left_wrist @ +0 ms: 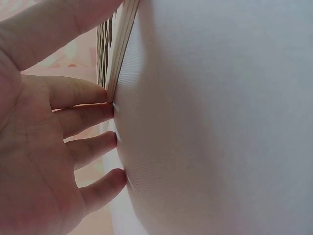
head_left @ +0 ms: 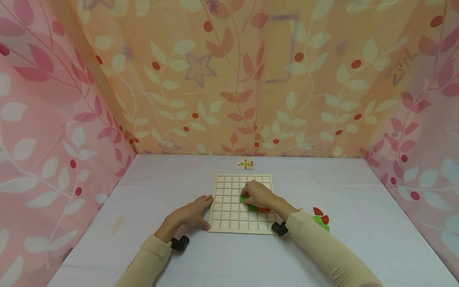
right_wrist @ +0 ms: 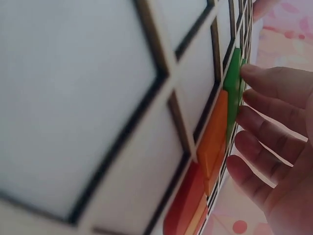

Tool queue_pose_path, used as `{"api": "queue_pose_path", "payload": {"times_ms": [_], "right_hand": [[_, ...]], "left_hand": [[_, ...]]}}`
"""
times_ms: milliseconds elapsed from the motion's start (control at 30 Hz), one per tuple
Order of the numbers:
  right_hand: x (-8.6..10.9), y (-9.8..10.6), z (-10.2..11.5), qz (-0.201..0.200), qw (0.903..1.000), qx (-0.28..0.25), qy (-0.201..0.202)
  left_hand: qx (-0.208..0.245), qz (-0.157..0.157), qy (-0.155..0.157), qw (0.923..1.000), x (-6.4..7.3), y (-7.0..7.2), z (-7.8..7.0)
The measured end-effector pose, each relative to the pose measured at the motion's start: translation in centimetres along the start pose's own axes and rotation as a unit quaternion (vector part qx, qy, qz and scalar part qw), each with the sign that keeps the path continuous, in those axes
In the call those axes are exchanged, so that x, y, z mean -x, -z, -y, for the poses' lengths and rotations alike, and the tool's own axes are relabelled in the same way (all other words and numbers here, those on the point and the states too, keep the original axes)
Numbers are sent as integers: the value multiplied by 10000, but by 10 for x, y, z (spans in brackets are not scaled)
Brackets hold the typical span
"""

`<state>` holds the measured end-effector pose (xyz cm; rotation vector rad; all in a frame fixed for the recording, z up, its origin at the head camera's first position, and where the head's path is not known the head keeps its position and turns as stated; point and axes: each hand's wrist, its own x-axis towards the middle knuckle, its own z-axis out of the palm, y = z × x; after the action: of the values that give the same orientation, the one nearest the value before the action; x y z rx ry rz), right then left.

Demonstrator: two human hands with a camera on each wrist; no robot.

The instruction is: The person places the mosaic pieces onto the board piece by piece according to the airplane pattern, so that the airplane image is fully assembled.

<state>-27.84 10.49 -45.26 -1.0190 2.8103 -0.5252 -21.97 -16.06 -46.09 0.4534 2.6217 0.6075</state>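
A square wooden grid board (head_left: 226, 215) lies on the white table. My left hand (head_left: 191, 213) spreads its fingers along the board's left side, thumb near the front corner. In the left wrist view, extended fingers (left_wrist: 80, 95) touch the board's edge (left_wrist: 120, 54) and the cloth. Over the board, my right hand (head_left: 259, 193) pinches a green tile (head_left: 244, 198) between thumb and fingertips. Beside it in the grid lie another green tile (right_wrist: 232, 90), an orange tile (right_wrist: 214, 142) and a red piece (right_wrist: 186, 200), partly covered by the right hand and wrist in the head view.
Loose red pieces (head_left: 317, 211) and green pieces (head_left: 320, 222) lie right of the board, beside the right forearm. A small picture card (head_left: 245, 163) with a coloured pattern lies behind the board. Patterned curtains (head_left: 233, 79) surround the table's back and sides.
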Motion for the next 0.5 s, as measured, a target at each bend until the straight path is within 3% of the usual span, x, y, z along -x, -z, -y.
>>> {"api": "queue_pose_path", "payload": {"times_ms": [267,500], "right_hand": [[8,18,-12,-180,9984,-481,-232],[30,44,-22,-212,9988,-234,-374]], "left_hand": [[-4,4,-32,10000,0,0,1],[-77,37,-34,10000,-1,0,3]]}}
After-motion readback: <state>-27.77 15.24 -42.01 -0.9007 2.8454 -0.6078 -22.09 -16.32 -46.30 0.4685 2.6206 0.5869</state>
